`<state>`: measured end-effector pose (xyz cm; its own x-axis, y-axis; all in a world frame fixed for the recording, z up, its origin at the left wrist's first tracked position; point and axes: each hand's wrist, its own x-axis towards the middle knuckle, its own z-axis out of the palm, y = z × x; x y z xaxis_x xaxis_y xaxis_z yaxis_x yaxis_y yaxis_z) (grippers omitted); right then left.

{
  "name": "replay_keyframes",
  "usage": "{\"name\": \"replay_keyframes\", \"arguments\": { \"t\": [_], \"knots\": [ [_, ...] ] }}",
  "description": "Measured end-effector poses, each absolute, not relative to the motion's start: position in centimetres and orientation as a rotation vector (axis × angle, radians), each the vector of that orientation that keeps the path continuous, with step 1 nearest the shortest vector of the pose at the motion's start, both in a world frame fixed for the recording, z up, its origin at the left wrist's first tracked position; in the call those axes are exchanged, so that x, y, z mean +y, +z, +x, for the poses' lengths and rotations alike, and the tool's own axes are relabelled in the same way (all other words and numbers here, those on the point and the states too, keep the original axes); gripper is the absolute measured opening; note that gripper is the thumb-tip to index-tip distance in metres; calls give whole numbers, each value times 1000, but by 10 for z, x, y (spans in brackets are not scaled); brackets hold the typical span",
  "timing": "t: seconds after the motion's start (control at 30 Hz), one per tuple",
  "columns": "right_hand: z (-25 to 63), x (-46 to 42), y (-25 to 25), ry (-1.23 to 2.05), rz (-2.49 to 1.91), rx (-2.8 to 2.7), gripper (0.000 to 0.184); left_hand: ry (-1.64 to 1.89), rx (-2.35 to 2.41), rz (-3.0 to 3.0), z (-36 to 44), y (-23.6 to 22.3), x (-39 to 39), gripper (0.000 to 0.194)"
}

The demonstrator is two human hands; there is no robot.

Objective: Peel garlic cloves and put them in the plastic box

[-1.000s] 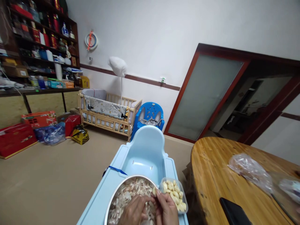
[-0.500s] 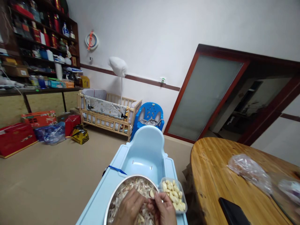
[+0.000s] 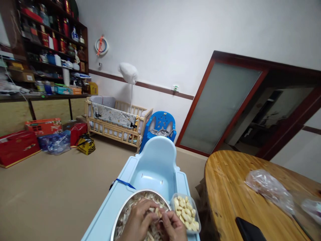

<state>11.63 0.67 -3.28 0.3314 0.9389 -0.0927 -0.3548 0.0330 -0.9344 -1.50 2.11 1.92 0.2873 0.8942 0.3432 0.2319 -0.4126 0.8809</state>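
Note:
Over a round metal bowl (image 3: 115, 223) full of garlic skins and cloves, my left hand (image 3: 140, 217) and my right hand (image 3: 174, 225) meet fingertip to fingertip. Between them is a garlic clove (image 3: 157, 212), pinched by both hands, its skin partly on as far as I can see. Right beside the bowl, close to my right hand, a clear plastic container (image 3: 198, 223) holds many peeled pale cloves (image 3: 186, 214). Bowl and container both rest on the tray of a light blue plastic high chair (image 3: 100, 214).
On the right is a wooden table (image 3: 223, 187) with a clear plastic bag (image 3: 268, 187) and a black phone (image 3: 249, 229). Beyond the high chair stand a blue chair (image 3: 163, 122) and a wooden crib (image 3: 117, 129). Bags and boxes, including a red bag (image 3: 18, 147), lie on the floor at left.
My left hand has moved up and right, its fingers now on the clove with those of my right hand. The clove has shifted slightly left and down. The camera view has tilted slightly.

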Motion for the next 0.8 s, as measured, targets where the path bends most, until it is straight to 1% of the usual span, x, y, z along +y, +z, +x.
{"name": "replay_keyframes", "arguments": {
  "t": [0.17, 0.23, 0.37, 0.43, 0.53, 0.8],
  "knots": [
    [112, 7, -33, 899, -1164, -867, 41, 1194, 958, 1625, -15, 16, 22, 19],
    [111, 5, -31, 764, -1193, -898, 40, 1205, 980, 1594, -15, 14, 23, 19],
    [110, 3, -19, 379, -1177, -1061, 22, 1188, 994, 1535, -15, 10, 25, 24],
    [109, 3, -12, 279, -1108, -1146, 14, 1172, 979, 1519, -14, 8, 26, 27],
    [108, 4, -4, 266, -1032, -1226, 8, 1174, 977, 1535, -13, 7, 25, 32],
    [111, 6, -2, 296, -1001, -1332, 8, 1240, 1012, 1626, -13, 17, 23, 35]
  ]
}}
